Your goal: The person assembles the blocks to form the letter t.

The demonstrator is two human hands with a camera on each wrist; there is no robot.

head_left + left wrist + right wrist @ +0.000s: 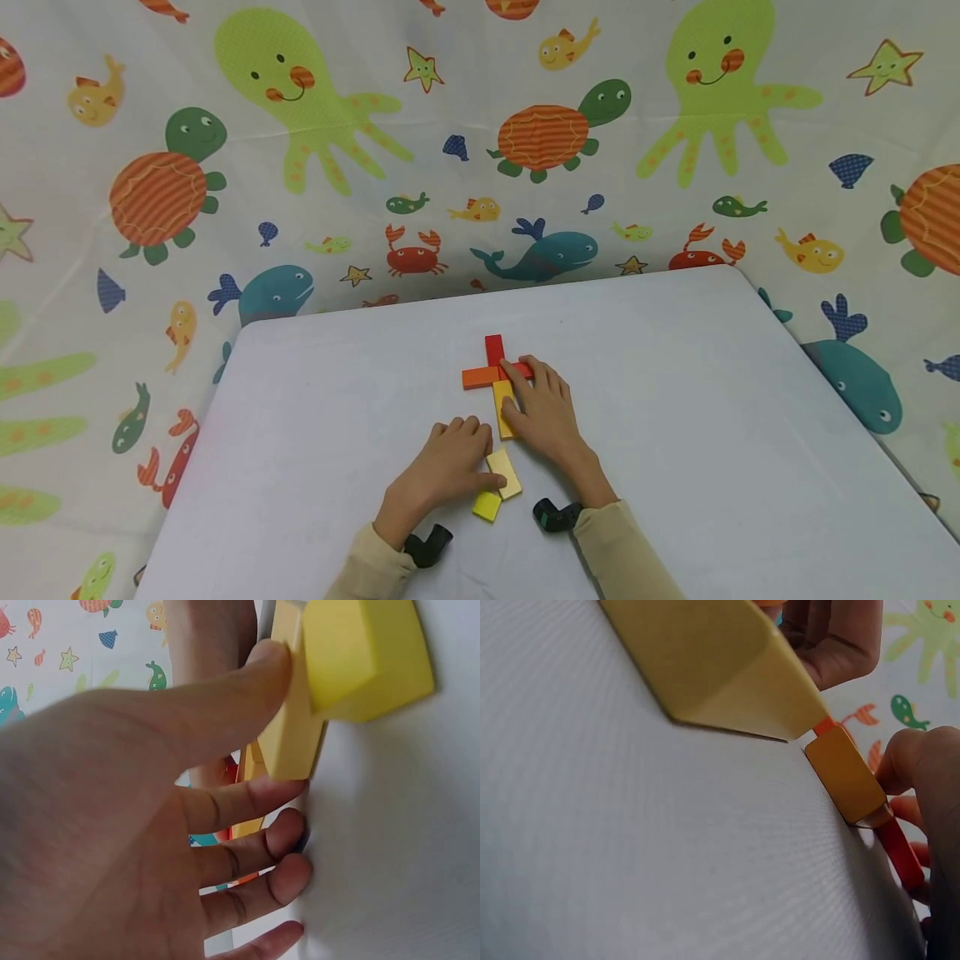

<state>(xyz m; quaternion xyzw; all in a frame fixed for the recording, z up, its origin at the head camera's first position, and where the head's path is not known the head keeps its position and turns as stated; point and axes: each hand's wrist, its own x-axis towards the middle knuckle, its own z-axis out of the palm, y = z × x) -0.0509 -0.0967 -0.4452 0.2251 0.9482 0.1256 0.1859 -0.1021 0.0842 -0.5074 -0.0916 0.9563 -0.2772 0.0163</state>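
My left hand (pixel 448 460) holds a pale yellow block (pixel 506 473), its thumb lying on one face and its index finger at the far end. Just beside that block sits a bright yellow block (pixel 487 506). Above them, my right hand (pixel 546 408) spreads over a group of flat blocks. Its thumb touches the side of an amber block (pixel 504 410), and its index fingertip reaches where the blocks meet. The other fingers lie by a red block (pixel 901 853). An orange block (pixel 480 377) and another red block (pixel 494 348) complete a cross shape.
The blocks lie on a white-covered table (pixel 315 433). Behind it hangs a curtain (pixel 450 233) printed with sea animals. Black wrist devices (pixel 429 546) sit at both beige sleeves (pixel 628 546).
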